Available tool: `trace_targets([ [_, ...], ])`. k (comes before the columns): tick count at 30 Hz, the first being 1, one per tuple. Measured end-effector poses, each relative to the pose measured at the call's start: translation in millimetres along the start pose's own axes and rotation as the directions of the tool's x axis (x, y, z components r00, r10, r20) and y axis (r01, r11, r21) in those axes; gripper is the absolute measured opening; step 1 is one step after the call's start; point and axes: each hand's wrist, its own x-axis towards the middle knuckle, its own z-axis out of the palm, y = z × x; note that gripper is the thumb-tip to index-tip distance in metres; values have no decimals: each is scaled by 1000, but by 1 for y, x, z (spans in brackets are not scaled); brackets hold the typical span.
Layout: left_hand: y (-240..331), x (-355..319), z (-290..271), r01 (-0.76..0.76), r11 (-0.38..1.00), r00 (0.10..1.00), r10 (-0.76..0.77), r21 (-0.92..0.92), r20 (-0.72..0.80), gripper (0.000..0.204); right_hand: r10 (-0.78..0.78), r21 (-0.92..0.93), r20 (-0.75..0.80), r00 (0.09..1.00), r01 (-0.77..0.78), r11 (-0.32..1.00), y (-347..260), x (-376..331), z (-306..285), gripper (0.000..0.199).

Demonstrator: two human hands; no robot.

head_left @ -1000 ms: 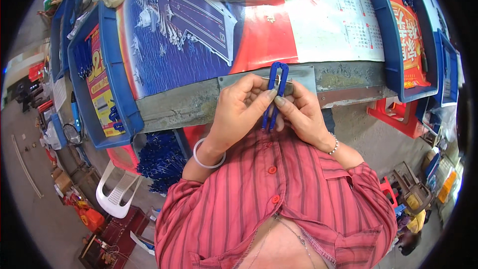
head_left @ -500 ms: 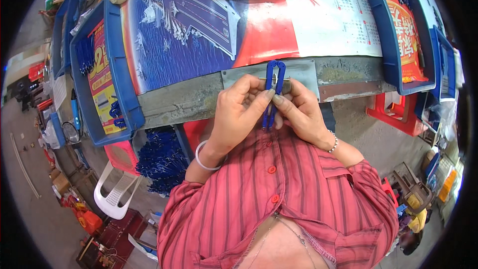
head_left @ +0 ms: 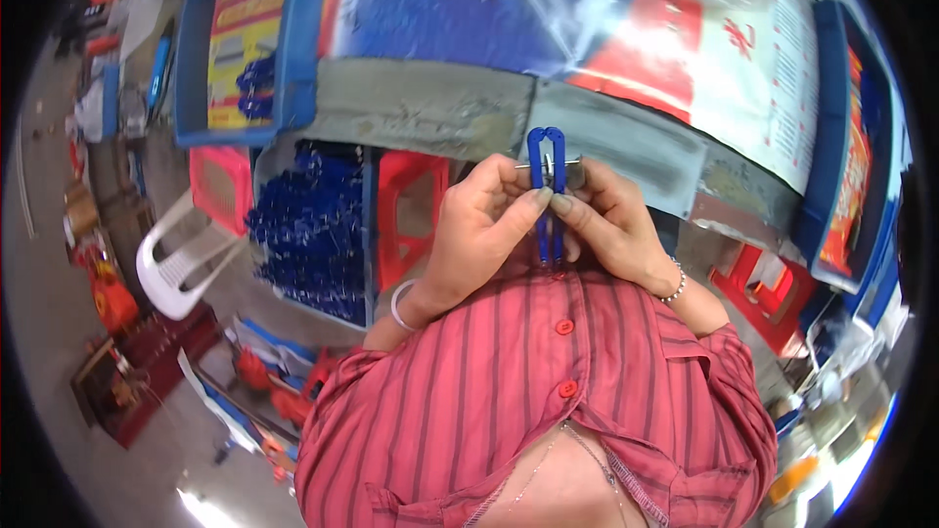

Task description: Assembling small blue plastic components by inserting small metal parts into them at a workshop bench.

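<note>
I am pinching a blue two-pronged piece (head_left: 559, 176) between the fingers of both hands, just beyond the near edge of the surface (head_left: 421, 103) on my side. My left hand (head_left: 479, 225) grips it from the left, the thumb tip pressed near the left prong; my right hand (head_left: 621, 230) pinches from the right, its thumb tip just beside the other. The rounded, joined end stands clear past my fingertips, pointing toward the surface, while the two prong ends show below my thumbs, toward my striped shirt (head_left: 518, 362). A thin metal rod (head_left: 525, 166) crosses the piece above my thumbs, reaching to the fingers on each side. What my hidden fingertips do behind it, I cannot tell. A flat metal plate (head_left: 626, 137) lies along the near edge of the surface, and a blue tray (head_left: 298, 88) sits by its near left corner.
</note>
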Motion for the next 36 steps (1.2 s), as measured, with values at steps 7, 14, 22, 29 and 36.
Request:
trace_targets([
  [7, -8, -14, -24, 0, 999, 998, -3, -46, -58, 9, 76, -45, 73, 994, -73, 996, 0, 15, 19, 20],
  [14, -13, -13, -32, -48, 999, 997, 47, -3, -67, 8, 78, -75, 56, 995, -74, 994, -1, 21, 26, 18],
  [22, -6, -9, -29, -26, 1000, 997, 25, -16, -79, 6, 72, 12, 19, 997, -72, 997, 2, 23, 27, 17],
  [29, -11, -3, -30, 72, 989, 997, -76, -127, -29, 6, 74, 26, 2, 997, -74, 997, 3, 20, 22, 16],
  [36, -2, 4, -16, -26, 998, 1000, 27, -61, 5, 9, 2, 59, -36, 999, 0, 998, 3, 15, 15, 18],
])
